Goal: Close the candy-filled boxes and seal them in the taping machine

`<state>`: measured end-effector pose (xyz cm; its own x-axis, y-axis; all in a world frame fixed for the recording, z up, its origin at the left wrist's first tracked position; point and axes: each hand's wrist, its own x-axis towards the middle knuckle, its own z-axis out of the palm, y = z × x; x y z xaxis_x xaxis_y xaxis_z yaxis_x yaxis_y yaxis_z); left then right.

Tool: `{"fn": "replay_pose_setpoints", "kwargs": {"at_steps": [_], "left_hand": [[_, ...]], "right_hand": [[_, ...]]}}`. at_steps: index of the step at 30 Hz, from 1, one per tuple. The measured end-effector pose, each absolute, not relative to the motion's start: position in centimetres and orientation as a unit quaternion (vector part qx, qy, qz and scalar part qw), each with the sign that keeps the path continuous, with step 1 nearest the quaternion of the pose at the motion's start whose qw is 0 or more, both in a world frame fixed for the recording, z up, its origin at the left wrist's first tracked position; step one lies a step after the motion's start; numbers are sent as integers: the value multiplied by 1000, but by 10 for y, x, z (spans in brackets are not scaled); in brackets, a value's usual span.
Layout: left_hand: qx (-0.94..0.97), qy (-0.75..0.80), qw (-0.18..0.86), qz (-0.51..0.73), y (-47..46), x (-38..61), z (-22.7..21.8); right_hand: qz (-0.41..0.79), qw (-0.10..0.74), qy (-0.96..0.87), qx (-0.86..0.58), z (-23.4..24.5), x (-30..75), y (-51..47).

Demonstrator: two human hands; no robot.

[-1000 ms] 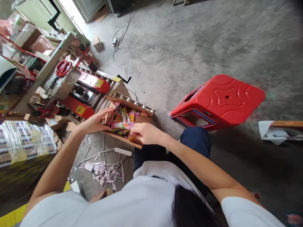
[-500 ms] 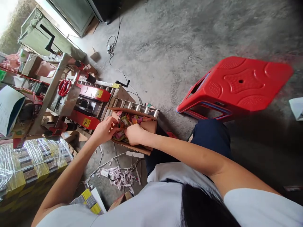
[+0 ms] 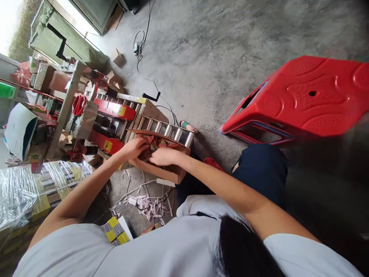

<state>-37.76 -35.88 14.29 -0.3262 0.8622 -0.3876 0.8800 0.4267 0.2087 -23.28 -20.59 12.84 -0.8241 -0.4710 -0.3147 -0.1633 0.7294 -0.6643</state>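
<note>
An open cardboard box [image 3: 157,171] with small wrapped packets [image 3: 162,144] inside sits at the end of the roller conveyor. Both of my hands reach into it. My left hand [image 3: 136,147] is at the box's left end, its fingers bent and drawn together beside a red packet [image 3: 150,139]; what lies in them is hidden. Over the near middle of the box, my right hand [image 3: 165,156] is closed, fingertips pointing down and left among the packets. Its grip is also out of sight. The raised box flaps frame the packets.
Metal rollers [image 3: 168,130] run along the box's far side. A carton-sealing machine [image 3: 111,125] with red scissors [image 3: 78,105] on it stands left. The red plastic stool [image 3: 314,96] is at right. A power strip [image 3: 165,182] and paper strips [image 3: 150,206] lie below.
My left hand has moved right, deeper over the packets, and the fingers of both hands are nearer together. The near flap stands more upright. The camera view has shifted slightly.
</note>
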Motion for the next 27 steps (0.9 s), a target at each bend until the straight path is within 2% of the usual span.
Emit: {"fn": "replay_pose_setpoints", "kwargs": {"at_steps": [4,8,10,12,17,21,27], "left_hand": [[484,867,95,62,-367,-374,132],[439,889,-38,127,-371,-353,129],[404,891,-133,160,-372,-333,129],[373,889,-187,191,-372,-311,124],[328,926,-128,136,-367,-289,99],[332,937,-66,90,-364,-299,93],[321,944,-52,56,-363,-299,93]], "right_hand": [[-388,256,857,-222,131,-234,-193],[-350,201,895,-188,130,-231,-195],[-352,181,902,-172,125,-230,-196],[-361,156,903,-175,120,-230,-196],[-362,84,913,-169,126,-219,-200],[-297,80,943,-129,142,-203,-214],[-264,90,952,-127,157,-187,-226]]}}
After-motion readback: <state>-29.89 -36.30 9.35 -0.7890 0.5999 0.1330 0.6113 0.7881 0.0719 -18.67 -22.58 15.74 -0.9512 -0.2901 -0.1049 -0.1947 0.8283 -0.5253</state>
